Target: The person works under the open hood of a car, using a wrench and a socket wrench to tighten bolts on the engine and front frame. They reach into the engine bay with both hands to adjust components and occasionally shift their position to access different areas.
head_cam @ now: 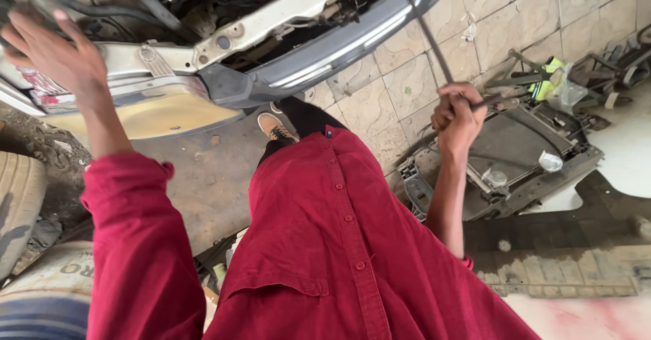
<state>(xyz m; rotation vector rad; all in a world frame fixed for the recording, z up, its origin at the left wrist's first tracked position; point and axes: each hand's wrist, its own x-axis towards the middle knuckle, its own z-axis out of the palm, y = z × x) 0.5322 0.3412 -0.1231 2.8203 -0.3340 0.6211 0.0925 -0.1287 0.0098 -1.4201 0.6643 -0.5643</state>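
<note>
Both hands are raised in front of the person, arms in rolled red sleeves. Right hand (459,115) is clenched in a fist around a thin dark rod (427,31), forearm upright and elbow bent low beside the red shirt (339,245). That rod runs up and to the left from the fist, ending out of view at the top edge, near the grey bumper (325,55) of the stripped car front. Left hand (51,48) is open, fingers spread and relaxed, palm toward the white body panel (135,75), gripping nothing; whether it touches the metal cannot be told. Below the bumper, a tan shoe (274,128) stands on the concrete. To the right, a dismounted radiator frame (515,157) lies on the tiled floor (400,82). A worn tyre (17,204) lies at the left edge.
</note>
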